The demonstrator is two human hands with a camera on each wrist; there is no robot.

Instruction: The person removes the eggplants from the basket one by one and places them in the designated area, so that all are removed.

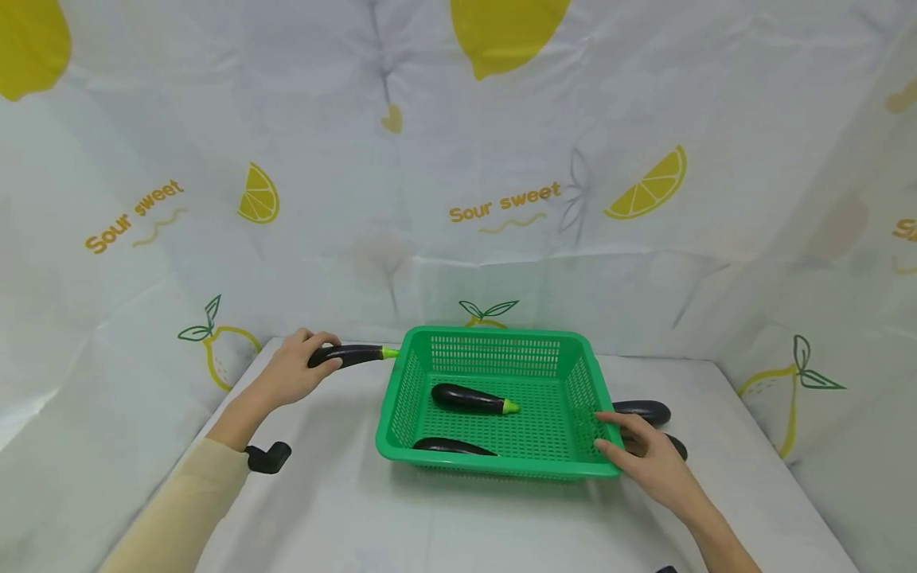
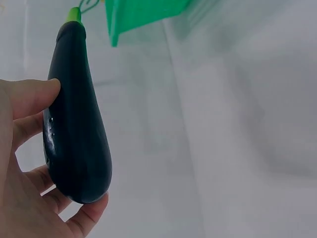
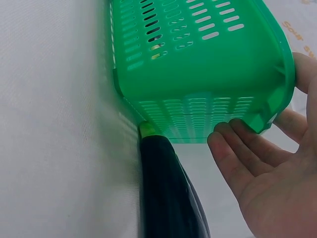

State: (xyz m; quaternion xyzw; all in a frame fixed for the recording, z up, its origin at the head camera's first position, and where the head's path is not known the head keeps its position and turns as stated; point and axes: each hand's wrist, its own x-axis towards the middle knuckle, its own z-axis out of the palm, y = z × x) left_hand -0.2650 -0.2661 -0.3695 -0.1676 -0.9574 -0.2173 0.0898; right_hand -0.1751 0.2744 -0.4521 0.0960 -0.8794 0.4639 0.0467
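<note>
My left hand (image 1: pixel 295 372) holds a dark purple eggplant (image 1: pixel 353 355) by its rounded end, left of a green plastic basket (image 1: pixel 501 461). In the left wrist view, the thumb lies along one side of that eggplant (image 2: pixel 77 124) and the fingers curl behind it; its green stem points toward the basket. The basket's right front rim is gripped by my right hand (image 1: pixel 655 461), and the right wrist view has fingertips (image 3: pixel 225 141) against the slotted wall. Two eggplants lie inside the basket, one mid-floor (image 1: pixel 469 399), another by the front wall (image 1: pixel 451 446), partly hidden by the rim.
Right of the basket, an eggplant (image 1: pixel 646 411) lies on the white-covered table (image 1: pixel 344 509), with another (image 1: pixel 677 447) partly behind my right hand. A white lemon-print cloth (image 1: pixel 430 143) hangs behind and at the sides. A black device (image 1: pixel 268 458) sits at my left wrist.
</note>
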